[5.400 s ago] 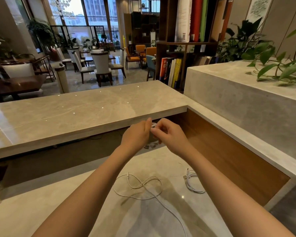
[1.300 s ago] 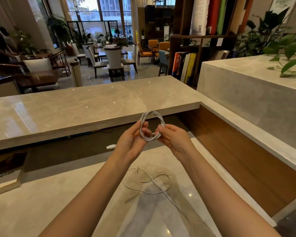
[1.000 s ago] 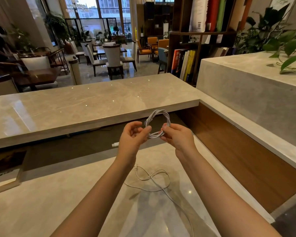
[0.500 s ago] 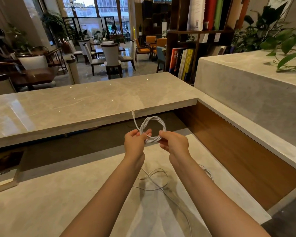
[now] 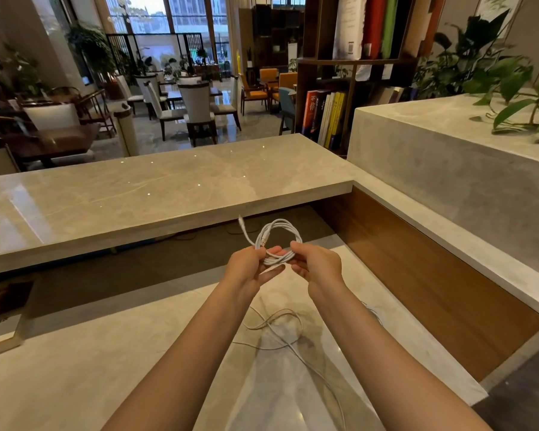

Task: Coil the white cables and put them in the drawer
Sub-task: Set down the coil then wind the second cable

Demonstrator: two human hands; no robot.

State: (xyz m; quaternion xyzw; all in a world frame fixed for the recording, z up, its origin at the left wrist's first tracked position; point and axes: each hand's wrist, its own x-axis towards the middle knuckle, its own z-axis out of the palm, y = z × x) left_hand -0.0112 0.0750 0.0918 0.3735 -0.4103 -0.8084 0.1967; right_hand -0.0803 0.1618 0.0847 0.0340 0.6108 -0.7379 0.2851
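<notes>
White cable (image 5: 280, 236) is wound into a neat ring and held up between both hands, so one coil looks all but finished; its free plug end sticks up just above the left grip. A second cable (image 5: 280, 329) lies loose and uncoiled on the surface (image 5: 75, 368) below the grips, and no drawer is in view, so stowing is all to come. The left hand (image 5: 246, 270) pinches the ring's lower strands between thumb and fingers; the right hand (image 5: 316, 265) closes narrowly on the same bundle just beside it.
</notes>
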